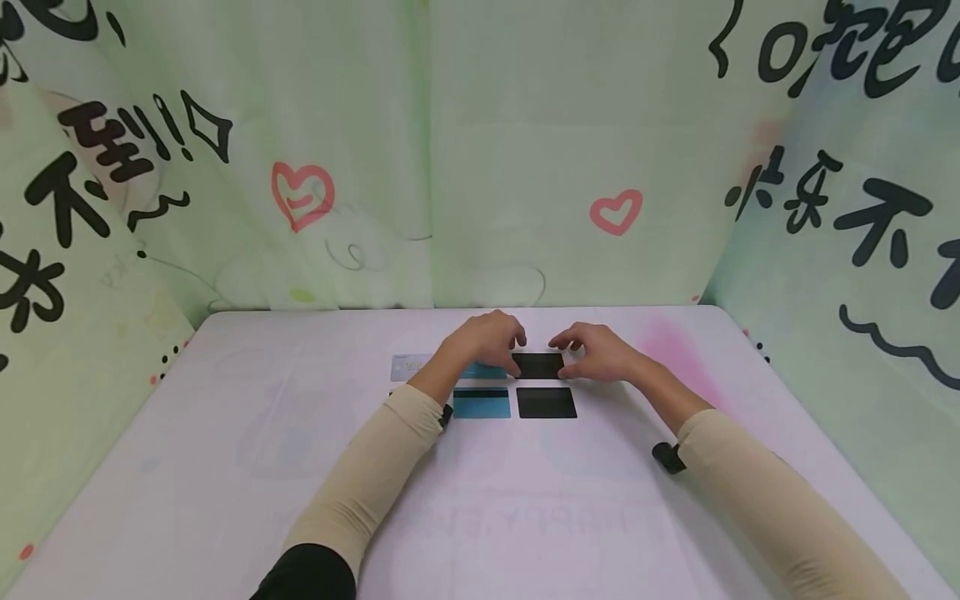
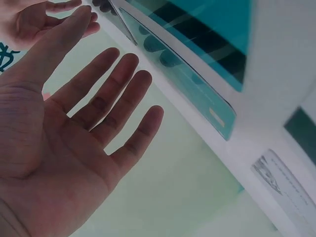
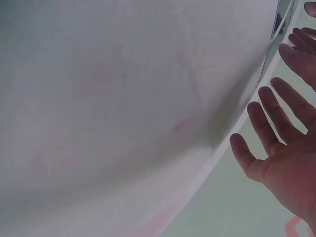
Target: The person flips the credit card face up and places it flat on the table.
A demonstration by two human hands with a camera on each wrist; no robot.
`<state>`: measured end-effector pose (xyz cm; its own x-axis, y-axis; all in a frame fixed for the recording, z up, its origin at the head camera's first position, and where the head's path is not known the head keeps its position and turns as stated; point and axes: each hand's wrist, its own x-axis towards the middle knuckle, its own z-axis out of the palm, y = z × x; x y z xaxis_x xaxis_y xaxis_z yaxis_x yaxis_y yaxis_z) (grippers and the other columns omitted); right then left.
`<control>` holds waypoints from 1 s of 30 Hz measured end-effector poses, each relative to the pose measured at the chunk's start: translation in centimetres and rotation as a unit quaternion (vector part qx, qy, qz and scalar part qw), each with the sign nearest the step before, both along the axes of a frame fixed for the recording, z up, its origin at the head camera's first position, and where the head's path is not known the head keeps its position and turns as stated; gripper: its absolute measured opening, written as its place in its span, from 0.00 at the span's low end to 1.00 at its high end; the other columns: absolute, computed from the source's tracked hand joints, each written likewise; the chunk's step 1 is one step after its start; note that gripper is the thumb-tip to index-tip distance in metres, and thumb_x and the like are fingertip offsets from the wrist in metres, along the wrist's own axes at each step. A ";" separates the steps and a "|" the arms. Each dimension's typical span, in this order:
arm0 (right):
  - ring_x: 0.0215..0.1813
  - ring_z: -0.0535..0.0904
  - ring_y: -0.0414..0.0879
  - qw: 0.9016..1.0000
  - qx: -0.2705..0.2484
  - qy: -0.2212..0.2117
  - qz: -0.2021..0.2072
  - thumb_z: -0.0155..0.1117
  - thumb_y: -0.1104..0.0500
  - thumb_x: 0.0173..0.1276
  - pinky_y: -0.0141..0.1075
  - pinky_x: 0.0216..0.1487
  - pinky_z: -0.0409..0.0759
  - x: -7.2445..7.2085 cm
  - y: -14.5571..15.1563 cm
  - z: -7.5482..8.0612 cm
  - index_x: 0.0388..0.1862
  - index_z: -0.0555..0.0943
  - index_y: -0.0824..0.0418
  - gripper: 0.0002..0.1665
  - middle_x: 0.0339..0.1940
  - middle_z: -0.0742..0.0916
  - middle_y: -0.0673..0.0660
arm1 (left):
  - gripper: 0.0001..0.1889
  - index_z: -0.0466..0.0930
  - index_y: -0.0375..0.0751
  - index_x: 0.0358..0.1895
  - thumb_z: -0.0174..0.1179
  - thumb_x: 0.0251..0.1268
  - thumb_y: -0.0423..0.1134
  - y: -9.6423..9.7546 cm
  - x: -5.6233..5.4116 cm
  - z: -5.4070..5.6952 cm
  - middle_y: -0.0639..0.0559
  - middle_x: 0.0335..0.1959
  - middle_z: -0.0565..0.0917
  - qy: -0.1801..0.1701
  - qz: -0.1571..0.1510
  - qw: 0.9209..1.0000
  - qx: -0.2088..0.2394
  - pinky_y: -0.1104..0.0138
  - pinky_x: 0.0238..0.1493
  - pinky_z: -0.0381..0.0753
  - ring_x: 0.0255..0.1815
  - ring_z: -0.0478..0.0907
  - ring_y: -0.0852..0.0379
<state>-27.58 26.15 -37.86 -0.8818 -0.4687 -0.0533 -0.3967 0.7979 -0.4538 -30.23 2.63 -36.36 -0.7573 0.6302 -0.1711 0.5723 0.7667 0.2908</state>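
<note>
Two rows of cards lie flat on the table. In the head view a black card [image 1: 538, 365] in the back row sits between my hands. My left hand [image 1: 487, 340] is at its left edge, thumb tip at the card, and overlaps a blue card [image 1: 487, 372]. My right hand [image 1: 600, 354] is at the right edge, thumb near the front corner. The left wrist view shows the left hand [image 2: 84, 128] with spread, slightly bent fingers, beside a teal card [image 2: 187, 84]. In the right wrist view the right hand [image 3: 286, 153] has its fingers apart too.
Nearer me lie another black card [image 1: 547, 403] and a blue card with a black stripe [image 1: 482, 406]. A pale card [image 1: 408, 367] is at the back left, partly behind the left wrist. Printed curtains [image 1: 480, 167] enclose the white table [image 1: 480, 500] at the back and sides.
</note>
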 end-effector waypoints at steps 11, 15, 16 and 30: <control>0.58 0.80 0.58 1.000 0.008 -0.004 -0.001 0.78 0.58 0.59 0.53 0.61 0.76 -0.4 0.6 -0.4 0.63 0.84 0.64 0.32 0.56 0.87 0.61 | 0.28 0.84 0.45 0.63 0.76 0.60 0.48 1.1 0.3 0.3 0.49 0.55 0.87 -0.005 0.013 1.000 -0.024 0.56 0.55 0.83 0.51 0.82 0.55; 0.58 0.80 0.58 1.000 0.010 -0.007 -0.003 0.78 0.58 0.59 0.54 0.62 0.76 -0.4 0.7 -0.5 0.63 0.83 0.64 0.32 0.56 0.86 0.62 | 0.28 0.84 0.45 0.63 0.77 0.60 0.48 1.3 0.3 0.2 0.49 0.55 0.87 -0.009 0.016 0.999 -0.028 0.57 0.56 0.83 0.50 0.82 0.55; 0.58 0.80 0.58 1.000 0.010 -0.007 -0.002 0.78 0.58 0.59 0.55 0.62 0.76 -0.4 0.7 -0.6 0.63 0.83 0.64 0.32 0.56 0.86 0.62 | 0.28 0.84 0.44 0.63 0.77 0.60 0.48 1.3 0.3 0.2 0.49 0.56 0.87 -0.010 0.017 0.999 -0.027 0.57 0.56 0.83 0.50 0.82 0.55; 0.55 0.80 0.59 1.000 0.007 0.018 0.010 0.79 0.59 0.56 0.51 0.59 0.75 -0.3 0.7 -0.8 0.59 0.86 0.64 0.30 0.54 0.87 0.62 | 0.28 0.85 0.44 0.61 0.79 0.57 0.46 1.6 0.6 -0.1 0.50 0.55 0.87 -0.010 0.034 0.999 -0.025 0.56 0.57 0.82 0.48 0.82 0.55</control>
